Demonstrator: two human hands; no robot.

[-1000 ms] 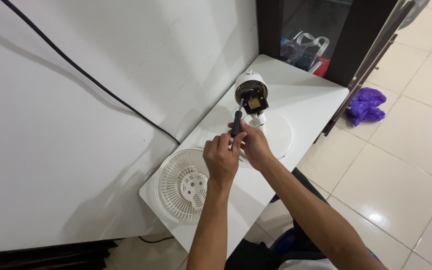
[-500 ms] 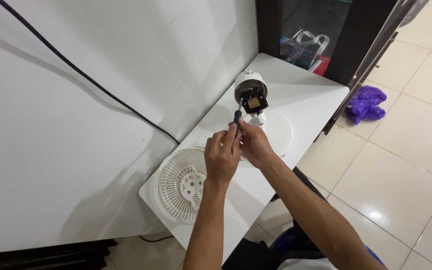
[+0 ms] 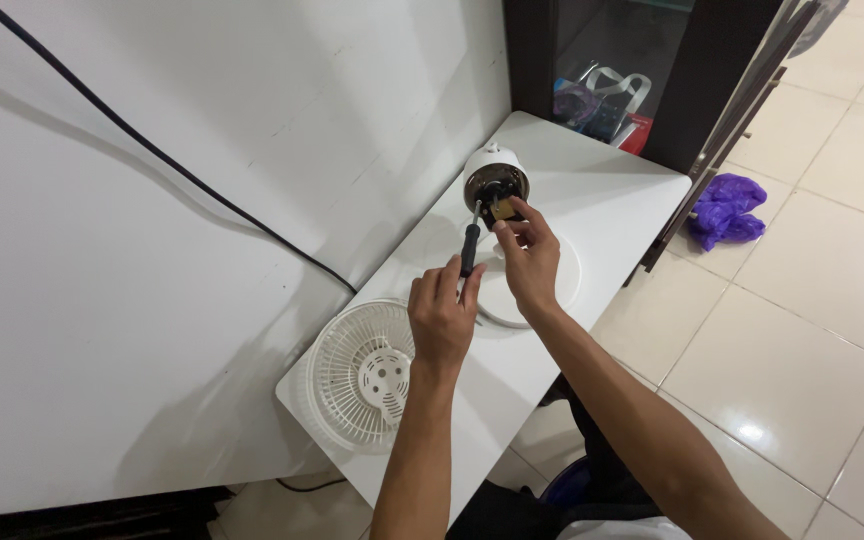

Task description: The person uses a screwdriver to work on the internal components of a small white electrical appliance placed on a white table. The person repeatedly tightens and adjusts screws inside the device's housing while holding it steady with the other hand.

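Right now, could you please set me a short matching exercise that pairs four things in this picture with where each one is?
Things:
1. screwdriver
2. fan grille
3. purple bag
4. black cable

Places:
A. on the tiled floor
B. in the left hand, tip at the motor housing
C. running across the white wall
D. flat at the near end of the table

Pairs: 1-B, 2-D, 3-A, 4-C

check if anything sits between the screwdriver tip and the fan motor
Nothing visible does. The screwdriver, held in the left hand, already reaches the open fan motor, while the right hand touches the motor's front from beside it.
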